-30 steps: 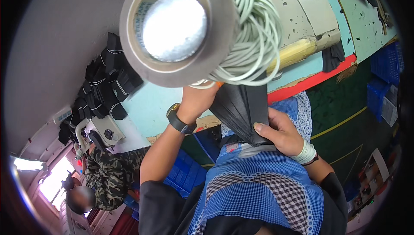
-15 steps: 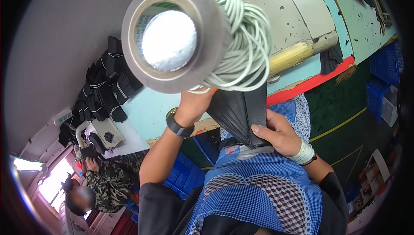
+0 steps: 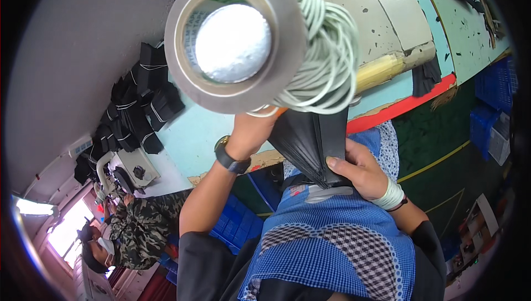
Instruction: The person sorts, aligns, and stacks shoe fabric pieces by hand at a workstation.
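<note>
The big grey tape roll (image 3: 235, 41) with pale green cord (image 3: 326, 52) wound on it hangs close above your left hand (image 3: 251, 132). That hand reaches up to it, but I cannot tell its grip. The black folded cloth bundle (image 3: 312, 140) points up and down. Your right hand (image 3: 359, 171) squeezes its bottom end tight.
</note>
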`<state>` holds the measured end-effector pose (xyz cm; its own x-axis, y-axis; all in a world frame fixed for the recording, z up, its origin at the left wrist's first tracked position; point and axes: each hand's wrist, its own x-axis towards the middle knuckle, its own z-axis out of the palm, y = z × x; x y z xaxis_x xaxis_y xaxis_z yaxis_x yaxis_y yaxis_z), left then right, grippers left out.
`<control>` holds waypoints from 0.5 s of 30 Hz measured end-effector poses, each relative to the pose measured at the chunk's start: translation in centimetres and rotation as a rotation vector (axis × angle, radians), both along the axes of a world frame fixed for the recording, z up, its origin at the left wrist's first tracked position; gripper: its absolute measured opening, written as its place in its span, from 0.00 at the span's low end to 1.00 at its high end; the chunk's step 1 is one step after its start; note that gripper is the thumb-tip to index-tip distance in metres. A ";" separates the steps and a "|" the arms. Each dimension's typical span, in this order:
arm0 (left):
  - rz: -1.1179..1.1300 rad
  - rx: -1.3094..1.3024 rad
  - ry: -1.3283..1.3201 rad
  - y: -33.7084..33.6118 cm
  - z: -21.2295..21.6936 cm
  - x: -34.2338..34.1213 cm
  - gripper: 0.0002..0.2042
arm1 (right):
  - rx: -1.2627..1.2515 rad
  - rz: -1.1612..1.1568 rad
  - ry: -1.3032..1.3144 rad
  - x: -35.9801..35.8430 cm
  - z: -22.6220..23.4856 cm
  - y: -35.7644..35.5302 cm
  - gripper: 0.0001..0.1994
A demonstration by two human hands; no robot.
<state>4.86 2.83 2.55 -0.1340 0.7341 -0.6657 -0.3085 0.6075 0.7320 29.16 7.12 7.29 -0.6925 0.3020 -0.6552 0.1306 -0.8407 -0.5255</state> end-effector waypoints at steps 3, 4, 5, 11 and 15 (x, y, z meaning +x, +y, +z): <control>0.144 0.145 0.114 0.1 0.1 1.1 0.13 | 0.005 -0.015 0.002 0.0 0.1 0.1 0.20; 0.142 0.147 0.110 0.0 0.0 0.7 0.13 | 0.008 -0.028 0.002 -0.1 0.0 0.1 0.20; 0.151 0.062 -0.024 -0.4 0.2 -0.1 0.12 | 0.008 -0.029 -0.002 0.0 0.1 0.0 0.20; 0.124 0.062 -0.014 -0.2 0.3 0.5 0.17 | 0.009 -0.014 0.010 -0.1 -0.1 -0.2 0.21; -0.083 -0.021 0.199 0.2 0.9 0.4 0.15 | 0.002 -0.020 -0.011 0.0 -0.1 -0.2 0.21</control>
<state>5.28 3.05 3.43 -0.2044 0.7342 -0.6475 -0.1072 0.6407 0.7603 29.19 6.97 7.19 -0.6794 0.3168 -0.6619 0.1196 -0.8422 -0.5258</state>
